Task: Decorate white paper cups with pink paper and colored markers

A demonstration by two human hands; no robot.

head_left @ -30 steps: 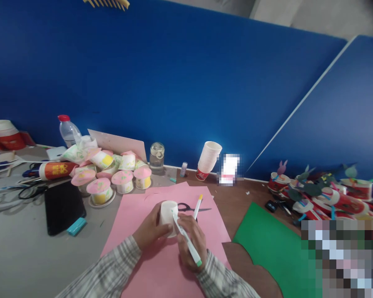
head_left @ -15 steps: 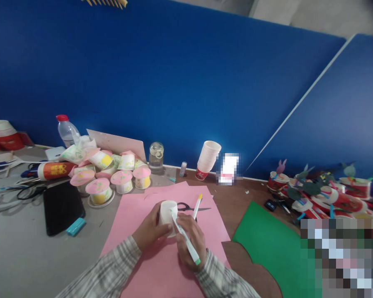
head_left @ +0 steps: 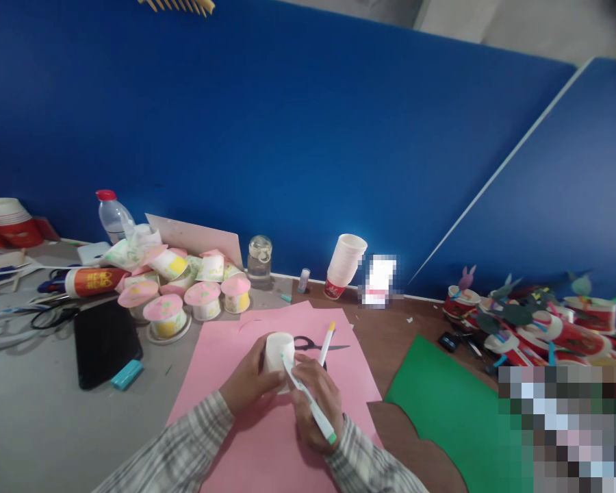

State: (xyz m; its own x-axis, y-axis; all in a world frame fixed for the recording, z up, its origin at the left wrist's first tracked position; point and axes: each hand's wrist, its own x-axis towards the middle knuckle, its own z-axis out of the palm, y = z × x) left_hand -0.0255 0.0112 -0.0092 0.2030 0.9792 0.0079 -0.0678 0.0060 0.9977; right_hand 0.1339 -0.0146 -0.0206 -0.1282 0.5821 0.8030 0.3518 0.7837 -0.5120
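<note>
My left hand [head_left: 249, 376] is wrapped round a white paper cup [head_left: 278, 349], held tilted above pink paper [head_left: 267, 438]. Between the fingers of my right hand [head_left: 317, 400] is a white marker with a green end [head_left: 315, 414]; its tip meets the side of the cup. A small green mark shows on the cup beside the tip. Just beyond my right hand lie black-handled scissors [head_left: 333, 347], partly hidden, with a yellow-ended marker [head_left: 327, 341] across them.
Decorated cups with pink paper tops [head_left: 203, 301] crowd the left, near a black phone [head_left: 107, 346] and a turquoise marker cap [head_left: 127, 375]. A stack of paper cups [head_left: 345, 263] leans by the blue partition [head_left: 308, 137]. Green paper [head_left: 441, 404] and red cup crafts [head_left: 554, 329] lie right.
Both hands keep their hold on the cup and the marker, with the marker's tip shifting very slightly on the cup. The whole view has drifted a little.
</note>
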